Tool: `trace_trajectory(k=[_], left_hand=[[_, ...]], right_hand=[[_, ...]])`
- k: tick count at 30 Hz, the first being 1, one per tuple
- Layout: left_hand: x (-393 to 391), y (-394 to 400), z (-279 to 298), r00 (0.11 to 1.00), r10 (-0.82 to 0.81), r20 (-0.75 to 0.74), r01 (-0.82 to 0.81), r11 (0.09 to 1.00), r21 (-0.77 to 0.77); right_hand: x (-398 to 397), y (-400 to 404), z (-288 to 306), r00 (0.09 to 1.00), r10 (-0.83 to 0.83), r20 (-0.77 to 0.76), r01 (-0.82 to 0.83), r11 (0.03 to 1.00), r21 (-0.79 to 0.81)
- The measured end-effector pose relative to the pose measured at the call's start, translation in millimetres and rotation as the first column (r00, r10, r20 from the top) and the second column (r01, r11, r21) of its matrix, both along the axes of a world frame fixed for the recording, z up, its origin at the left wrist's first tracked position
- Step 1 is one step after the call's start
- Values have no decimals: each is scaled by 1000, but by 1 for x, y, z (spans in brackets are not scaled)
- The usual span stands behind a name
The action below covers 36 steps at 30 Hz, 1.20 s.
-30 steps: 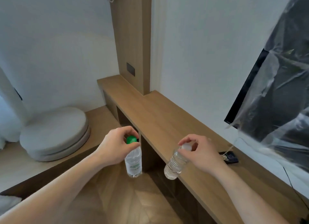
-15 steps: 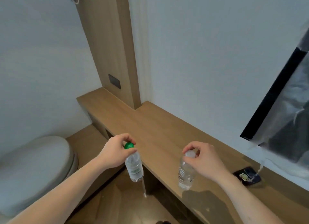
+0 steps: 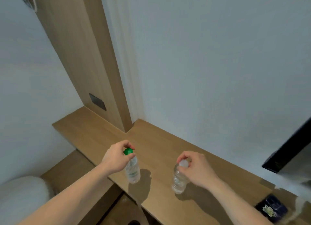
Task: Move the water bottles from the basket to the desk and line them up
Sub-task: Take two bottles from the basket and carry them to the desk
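1. The left hand (image 3: 116,159) is pinching the green cap (image 3: 128,151) of a clear bottle (image 3: 133,171), fingers curled together around the cap.
2. That bottle is hanging upright over the near edge of the wooden desk (image 3: 161,150), at about 7 o'clock from the desk's inner corner; whether its base is touching the wood cannot be told.
3. The right hand (image 3: 196,170) is pinching the white cap (image 3: 183,163) of a second bottle (image 3: 179,181), fingertips pressed around the cap.
4. This bottle is leaning slightly, at 3 o'clock from the first, well apart from it, with its shadow just beneath.
5. A dark small object (image 3: 271,208) is lying on the desk at 4 o'clock from the right hand.
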<state>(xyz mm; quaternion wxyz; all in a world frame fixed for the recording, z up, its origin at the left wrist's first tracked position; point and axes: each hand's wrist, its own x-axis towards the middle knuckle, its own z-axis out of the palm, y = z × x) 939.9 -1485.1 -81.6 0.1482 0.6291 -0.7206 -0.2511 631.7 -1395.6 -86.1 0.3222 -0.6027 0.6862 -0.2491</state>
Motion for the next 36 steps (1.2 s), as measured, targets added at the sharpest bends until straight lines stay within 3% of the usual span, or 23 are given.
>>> trace_trajectory(k=[8,17,29,36], left_hand=[[3,-139,-33,977,-208,46,207,978,20],[5,-249,-60,942,-325,86,317,943,100],[32,-269,-77,917,-390,81,383,919,95],[45,-230,-45,872,-476,117,469,880,80]], right_hand=[[27,-80,-28,983,-178,-41,180,982,57],[73,-181,-65,927,-371,-56,375,923,82],[110,-213,-93,910,-413,-33,414,910,28],[113,-179,-56,948,-314,-57,317,945,78]])
